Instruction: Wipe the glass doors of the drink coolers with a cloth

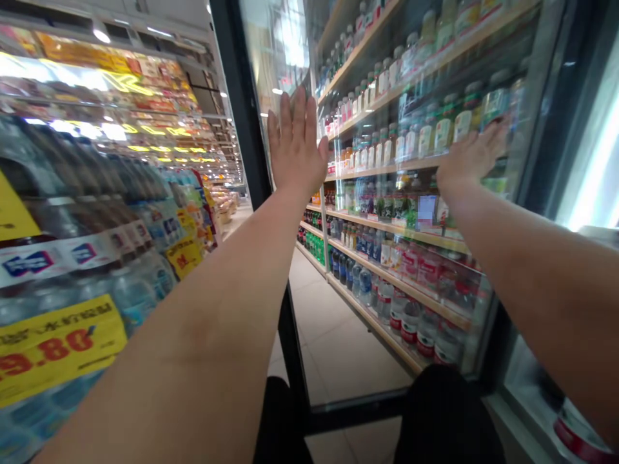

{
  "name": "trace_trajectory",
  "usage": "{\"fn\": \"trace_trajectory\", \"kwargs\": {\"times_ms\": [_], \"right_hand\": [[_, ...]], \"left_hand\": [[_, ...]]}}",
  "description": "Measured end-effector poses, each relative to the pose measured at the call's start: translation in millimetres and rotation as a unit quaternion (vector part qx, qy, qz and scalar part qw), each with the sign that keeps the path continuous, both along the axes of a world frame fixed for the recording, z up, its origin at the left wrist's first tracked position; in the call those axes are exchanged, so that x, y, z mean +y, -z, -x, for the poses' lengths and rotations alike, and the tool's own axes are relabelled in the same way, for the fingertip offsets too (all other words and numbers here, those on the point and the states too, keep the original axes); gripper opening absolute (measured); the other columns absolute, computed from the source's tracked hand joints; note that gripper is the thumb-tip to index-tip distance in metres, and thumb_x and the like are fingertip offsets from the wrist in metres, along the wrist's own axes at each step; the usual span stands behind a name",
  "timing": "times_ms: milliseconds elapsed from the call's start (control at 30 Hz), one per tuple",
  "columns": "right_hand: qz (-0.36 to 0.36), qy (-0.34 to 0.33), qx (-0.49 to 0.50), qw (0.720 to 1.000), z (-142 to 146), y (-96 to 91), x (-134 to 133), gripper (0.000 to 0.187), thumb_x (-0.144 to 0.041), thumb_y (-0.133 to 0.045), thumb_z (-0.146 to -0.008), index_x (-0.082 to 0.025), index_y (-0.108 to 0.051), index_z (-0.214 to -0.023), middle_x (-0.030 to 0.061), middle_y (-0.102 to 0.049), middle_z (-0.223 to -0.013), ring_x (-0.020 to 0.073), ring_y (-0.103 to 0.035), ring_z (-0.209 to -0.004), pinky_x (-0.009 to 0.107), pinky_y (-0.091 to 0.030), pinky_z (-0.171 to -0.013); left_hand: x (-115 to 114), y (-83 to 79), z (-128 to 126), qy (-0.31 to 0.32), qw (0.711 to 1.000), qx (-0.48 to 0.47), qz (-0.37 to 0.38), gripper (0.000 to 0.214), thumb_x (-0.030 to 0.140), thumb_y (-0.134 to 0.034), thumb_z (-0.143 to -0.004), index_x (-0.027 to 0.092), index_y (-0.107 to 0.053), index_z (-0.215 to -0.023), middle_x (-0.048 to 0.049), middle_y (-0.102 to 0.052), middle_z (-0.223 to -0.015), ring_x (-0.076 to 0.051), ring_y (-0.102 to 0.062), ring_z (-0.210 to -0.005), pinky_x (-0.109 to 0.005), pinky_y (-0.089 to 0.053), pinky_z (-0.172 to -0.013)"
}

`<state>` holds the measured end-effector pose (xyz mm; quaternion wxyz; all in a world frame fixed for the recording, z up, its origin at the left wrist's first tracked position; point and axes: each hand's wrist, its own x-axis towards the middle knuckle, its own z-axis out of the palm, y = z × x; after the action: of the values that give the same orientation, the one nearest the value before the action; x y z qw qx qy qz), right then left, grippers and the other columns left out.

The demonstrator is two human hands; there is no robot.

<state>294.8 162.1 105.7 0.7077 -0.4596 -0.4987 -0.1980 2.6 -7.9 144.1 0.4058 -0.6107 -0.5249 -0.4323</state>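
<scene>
A glass door [362, 410] with a dark frame stands at an angle before me. My left hand [297, 149] is raised near the door's left edge, palm forward with the fingers stretched out, and appears to lie flat against the glass. Farther right, my right hand [470, 158] is also at the glass, its fingers extended and a little blurred. Neither hand holds anything. Through or in the pane I see shelves [411, 238] of bottled drinks; I cannot tell how much is reflection.
On the left are stacked packs of large bottles [72, 258] with a yellow price sign [62, 348]. At the right lie a lit cooler edge [592, 142] and a red-banded bottle [580, 428]. My dark-clothed knees [447, 419] are close to the door's bottom rail.
</scene>
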Motion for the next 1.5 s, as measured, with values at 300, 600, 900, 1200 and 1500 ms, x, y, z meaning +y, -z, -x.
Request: {"fn": "trace_trajectory", "kwargs": {"times_ms": [300, 600, 900, 1200, 1500], "right_hand": [[0.003, -0.109, -0.218, 0.97, 149, -27.3, -119, 0.066, -0.033, -0.021, -0.1, -0.03, -0.02, -0.166, -0.012, -0.014, -0.173, 0.0155, -0.01, -0.161, 0.043, -0.015, -0.134], [-0.012, -0.103, -0.354, 0.929, 120, -16.3, -108, 0.066, -0.037, -0.018, -0.101, -0.025, -0.022, -0.166, -0.0094, -0.012, -0.173, 0.0143, -0.004, -0.162, 0.042, -0.012, -0.134], [-0.025, -0.096, -0.179, 0.979, 34, 3.2, -43, 0.071, -0.046, -0.015, -0.098, -0.018, -0.022, -0.164, -0.0014, -0.01, -0.174, 0.0169, -0.005, -0.16, 0.047, -0.005, -0.13], [0.175, -0.014, 0.05, 0.983, -31, 22.3, -12, 0.071, -0.033, -0.023, -0.098, -0.017, -0.016, -0.168, 0.0004, -0.002, -0.175, 0.0207, -0.005, -0.161, 0.047, -0.012, -0.129], [0.019, -0.096, 0.002, 0.995, 51, -30.6, -45, 0.067, -0.024, -0.02, -0.097, -0.014, -0.023, -0.163, 0.0021, -0.01, -0.174, 0.023, -0.004, -0.157, 0.056, 0.001, -0.128]], "left_hand": [[1, -0.1, 1, 0.023, 1.0, -0.008, 0.018, 0.094, 0.076, -0.018, -0.087, 0.027, -0.013, -0.167, 0.0247, -0.002, -0.167, -0.003, 0.039, -0.146, -0.029, 0.026, -0.126], [8, 0.3, 4, 0.009, 1.0, 0.021, -0.006, 0.093, 0.072, -0.01, -0.092, 0.016, -0.014, -0.166, 0.0155, -0.001, -0.171, -0.014, 0.019, -0.157, -0.031, 0.028, -0.123], [11, 0.0, 6, 0.023, 1.0, 0.017, 0.006, 0.09, 0.069, -0.021, -0.095, 0.015, -0.009, -0.166, 0.0139, 0.002, -0.172, -0.013, 0.024, -0.155, -0.033, 0.032, -0.12], [6, 1.0, 3, 0.038, 0.999, -0.002, 0.013, 0.093, 0.07, -0.029, -0.092, 0.02, -0.009, -0.167, 0.017, -0.002, -0.171, -0.005, 0.035, -0.15, -0.035, 0.032, -0.123], [-4, 0.7, -2, 0.045, 0.999, -0.016, 0.018, 0.089, 0.067, -0.023, -0.09, 0.025, -0.014, -0.168, 0.0241, 0.002, -0.167, -0.002, 0.036, -0.147, -0.031, 0.027, -0.127]]}}
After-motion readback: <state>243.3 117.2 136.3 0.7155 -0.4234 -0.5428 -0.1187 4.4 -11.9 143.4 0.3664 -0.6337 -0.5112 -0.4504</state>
